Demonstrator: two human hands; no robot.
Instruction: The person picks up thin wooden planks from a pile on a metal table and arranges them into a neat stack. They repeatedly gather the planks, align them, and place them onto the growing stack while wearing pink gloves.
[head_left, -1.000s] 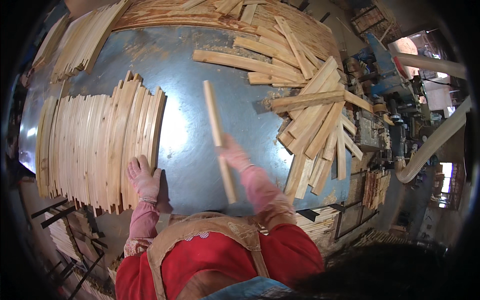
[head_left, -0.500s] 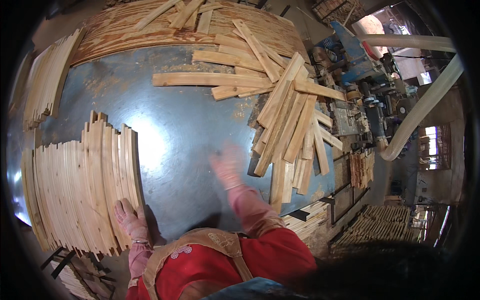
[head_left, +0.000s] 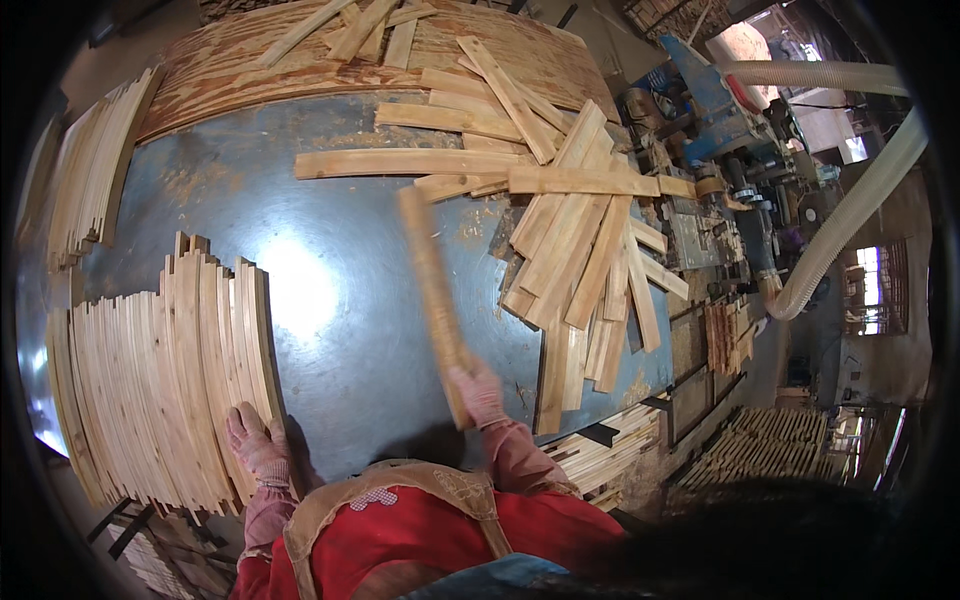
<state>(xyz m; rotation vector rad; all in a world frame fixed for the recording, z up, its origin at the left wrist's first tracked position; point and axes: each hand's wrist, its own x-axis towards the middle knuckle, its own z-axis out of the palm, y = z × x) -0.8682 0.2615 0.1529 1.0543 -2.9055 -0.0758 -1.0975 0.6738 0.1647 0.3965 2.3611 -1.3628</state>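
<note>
At the left, a row (head_left: 150,380) of slats lies side by side on the surface (head_left: 370,240), its ends uneven, a few jutting at the far side. The left hand (head_left: 257,440) rests on the row's right edge near the close end, fingers spread and gripping nothing; light, steady pressure there should keep the outer slats from tipping. To its right, a slat (head_left: 432,275) slants over bare surface between row and pile, blurred. The right hand (head_left: 476,392) is closed round it close to its near end, so the long free part probably swings easily; a firm wrist and a hold nearer the middle would likely steady it. Whether the slat touches the surface, I cannot tell.

Around these, a far stack (head_left: 100,160) stands at upper left, and a plywood board (head_left: 220,70) lies beyond the surface with loose pieces on it. A long piece (head_left: 400,163) sticks out leftward from the pile (head_left: 575,250), near the held slat's far tip, and could snag it. The pile's pieces cross over one another, so pulling one may drag others. Farther right are a blue machine (head_left: 710,105) and a ribbed hose (head_left: 850,200).
</note>
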